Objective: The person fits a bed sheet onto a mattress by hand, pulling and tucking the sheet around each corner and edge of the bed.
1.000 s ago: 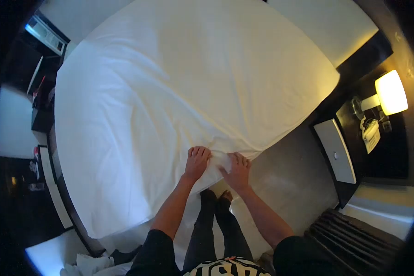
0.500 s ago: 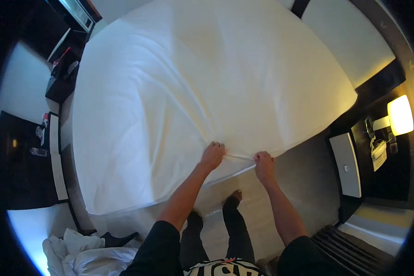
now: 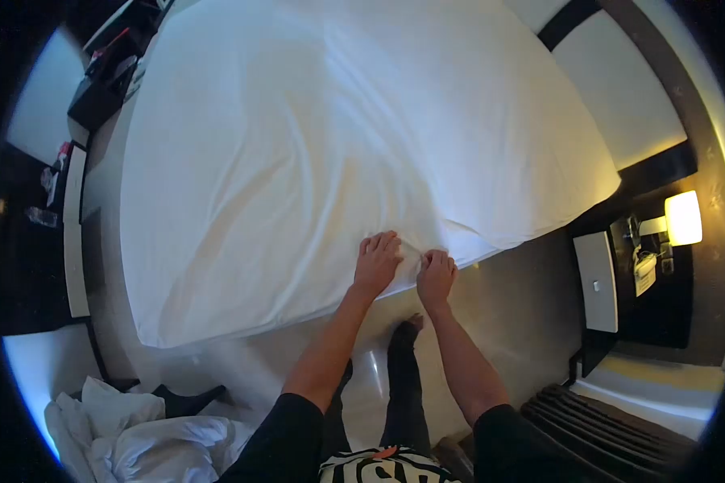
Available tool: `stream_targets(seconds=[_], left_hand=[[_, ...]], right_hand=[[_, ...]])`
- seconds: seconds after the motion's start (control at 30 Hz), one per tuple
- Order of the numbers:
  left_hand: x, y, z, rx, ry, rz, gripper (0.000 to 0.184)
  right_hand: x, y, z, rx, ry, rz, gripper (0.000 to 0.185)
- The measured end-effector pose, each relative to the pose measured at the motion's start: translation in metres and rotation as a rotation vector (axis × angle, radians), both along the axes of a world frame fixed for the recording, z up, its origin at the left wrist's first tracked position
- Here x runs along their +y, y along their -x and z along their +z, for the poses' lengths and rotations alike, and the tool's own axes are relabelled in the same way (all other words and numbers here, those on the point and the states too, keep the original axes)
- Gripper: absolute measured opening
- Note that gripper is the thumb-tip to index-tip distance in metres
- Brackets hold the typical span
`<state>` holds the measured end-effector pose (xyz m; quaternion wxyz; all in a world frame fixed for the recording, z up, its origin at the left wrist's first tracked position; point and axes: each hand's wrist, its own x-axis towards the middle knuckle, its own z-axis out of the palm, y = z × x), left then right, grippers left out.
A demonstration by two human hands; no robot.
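Observation:
A white sheet [image 3: 298, 145] covers the large bed, with creases fanning out from near my hands. At the bed's near edge my left hand [image 3: 378, 259] rests on the sheet, its fingers curled into the fabric. Just right of it and slightly lower, my right hand [image 3: 437, 274] grips the sheet by its edge, fingers closed. A small fold of cloth runs between the two hands. My fingertips are partly hidden in the fabric.
A nightstand [image 3: 596, 282] with a lit lamp [image 3: 683, 217] and a phone [image 3: 644, 270] stands at the right. White bedding [image 3: 169, 447] lies heaped at the lower left. A dark desk [image 3: 24, 241] is at the left, dark curtains [image 3: 604, 427] at the lower right.
My hands have shifted along the bed edge and closed on the sheet, moving apart and then closer together. The creases have changed, and the view has turned and shifted.

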<state>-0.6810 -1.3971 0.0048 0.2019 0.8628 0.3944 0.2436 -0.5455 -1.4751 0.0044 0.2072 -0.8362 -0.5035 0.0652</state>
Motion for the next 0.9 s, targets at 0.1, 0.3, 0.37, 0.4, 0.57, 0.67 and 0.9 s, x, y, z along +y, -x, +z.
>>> stream_targets(seconds=[0.1, 0.3, 0.37, 0.4, 0.57, 0.67, 0.9], left_hand=[[-0.021, 0.020, 0.012, 0.078, 0.053, 0.245, 0.034], [-0.018, 0.025, 0.005, 0.295, 0.115, 0.114, 0.024], [-0.020, 0.029, -0.002, 0.279, 0.031, 0.081, 0.022], [-0.029, 0.035, -0.003, 0.291, 0.052, 0.106, 0.022], [-0.044, 0.047, 0.006, 0.216, 0.104, 0.121, 0.019], [-0.051, 0.077, 0.016, 0.072, 0.138, 0.186, 0.016], [-0.083, 0.227, 0.047, -0.376, 0.378, 0.792, 0.018]], right_hand=[[0.013, -0.006, 0.000, 0.003, 0.111, -0.059, 0.016], [0.001, -0.013, -0.005, 0.104, 0.175, -0.005, 0.017], [0.001, -0.017, 0.010, 0.101, 0.176, 0.074, 0.016], [-0.004, -0.018, 0.021, 0.207, 0.226, 0.045, 0.016], [-0.039, 0.011, -0.002, 0.225, 0.190, 0.175, 0.019], [-0.051, 0.077, 0.006, 0.396, 0.108, 0.224, 0.020], [-0.018, 0.229, 0.038, 0.481, -0.110, 0.633, 0.022]])
